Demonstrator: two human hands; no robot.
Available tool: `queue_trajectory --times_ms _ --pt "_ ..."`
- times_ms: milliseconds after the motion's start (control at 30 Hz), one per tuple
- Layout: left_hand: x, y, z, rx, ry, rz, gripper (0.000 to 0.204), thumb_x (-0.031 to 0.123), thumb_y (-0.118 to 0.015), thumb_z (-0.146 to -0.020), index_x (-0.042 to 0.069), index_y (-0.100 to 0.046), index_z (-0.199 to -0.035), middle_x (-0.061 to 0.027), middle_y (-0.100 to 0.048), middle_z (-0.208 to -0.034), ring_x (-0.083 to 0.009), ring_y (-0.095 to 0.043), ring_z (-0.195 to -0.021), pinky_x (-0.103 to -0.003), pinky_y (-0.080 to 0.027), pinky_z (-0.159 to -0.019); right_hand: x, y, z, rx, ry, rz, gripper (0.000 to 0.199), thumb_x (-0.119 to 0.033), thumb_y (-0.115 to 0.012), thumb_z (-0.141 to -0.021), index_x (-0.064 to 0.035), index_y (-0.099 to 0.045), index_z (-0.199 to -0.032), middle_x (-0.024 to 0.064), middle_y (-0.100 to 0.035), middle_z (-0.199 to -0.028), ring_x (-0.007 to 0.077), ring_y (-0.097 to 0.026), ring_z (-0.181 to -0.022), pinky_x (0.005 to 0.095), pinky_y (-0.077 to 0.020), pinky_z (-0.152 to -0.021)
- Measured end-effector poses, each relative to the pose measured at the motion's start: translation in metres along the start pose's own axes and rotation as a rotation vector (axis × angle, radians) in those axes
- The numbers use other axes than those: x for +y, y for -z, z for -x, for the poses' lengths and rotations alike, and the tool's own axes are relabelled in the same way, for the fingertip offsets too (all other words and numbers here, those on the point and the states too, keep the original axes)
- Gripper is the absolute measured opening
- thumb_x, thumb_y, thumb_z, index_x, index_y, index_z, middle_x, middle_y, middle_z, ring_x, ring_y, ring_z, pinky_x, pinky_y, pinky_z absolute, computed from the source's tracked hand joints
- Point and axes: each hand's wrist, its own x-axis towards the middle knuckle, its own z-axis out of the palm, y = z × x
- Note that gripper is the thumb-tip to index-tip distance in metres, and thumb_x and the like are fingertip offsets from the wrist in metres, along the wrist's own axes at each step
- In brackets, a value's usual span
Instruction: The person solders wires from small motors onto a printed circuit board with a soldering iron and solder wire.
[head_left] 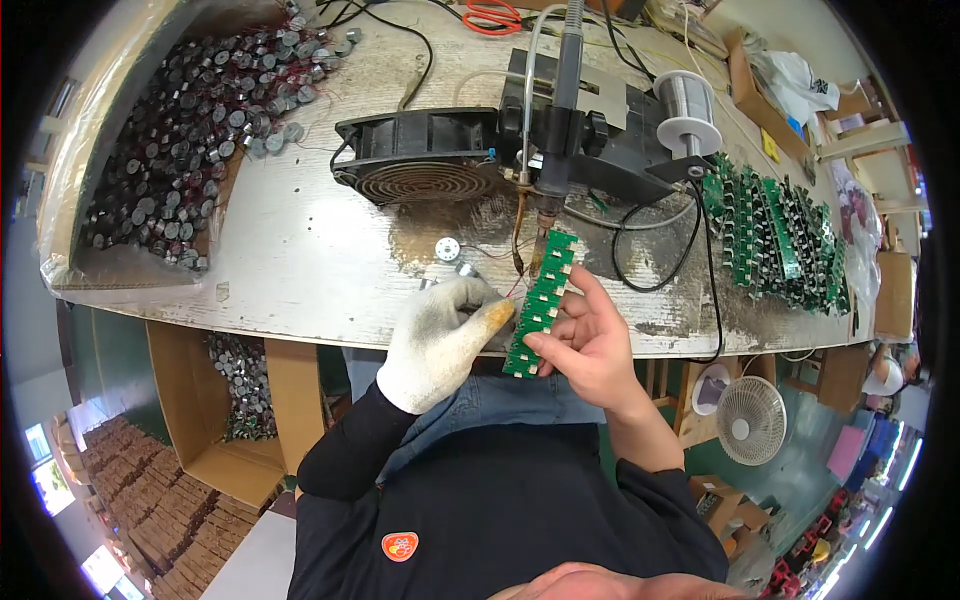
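My right hand (590, 345), bare, grips a long green circuit board strip (546, 300) between thumb and fingers. The strip stands tilted, its far end right under the tip of a soldering iron (549, 205) on a bench stand. My left hand (440, 335), in a white glove with a stained orange-brown thumb tip, is closed in a pinch at the strip's left edge. Thin red wires show by its fingertips; what they hold is hidden. Just beyond the glove lie small round metal motors (466, 269), one with a white disc face (447, 249).
A black fan (425, 160) stands left of the soldering stand, a solder wire spool (686, 110) to its right. Many wired motors fill a box (225, 190) at left. Green board strips (780, 240) are piled at right. Black cable (712, 270) hangs over the table edge.
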Motion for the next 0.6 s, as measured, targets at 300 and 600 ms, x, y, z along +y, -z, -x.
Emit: queue_trajectory --times_ms 300,600 --pt "0.0033 -0.0013 -0.0061 -0.018 0.029 -0.001 0.021 0.016 -0.062 -0.088 -0.005 -0.060 -0.092 -0.0065 -0.063 -0.081 -0.0074 -0.056 -0.072 -0.022 -0.046 -0.063 -0.0013 0.0006 -0.0011 -0.051 0.017 -0.008 0.073 0.007 -0.061 -0.083 -0.0035 -0.020 -0.143 0.0159 -0.057 -0.112 0.0110 -0.062 -0.072 0.0211 -0.0499 -0.053" --pt "-0.0040 0.0005 -0.0077 0.026 0.065 0.083 0.020 0.014 -0.061 -0.087 -0.005 -0.060 -0.092 -0.0067 -0.063 -0.081 -0.0075 -0.056 -0.068 -0.022 -0.047 -0.059 -0.0031 -0.0021 -0.0026 -0.049 0.033 -0.037 0.073 0.007 -0.060 -0.084 -0.0039 -0.020 -0.143 0.0155 -0.056 -0.113 0.0117 -0.062 -0.074 0.0210 -0.0494 -0.054"
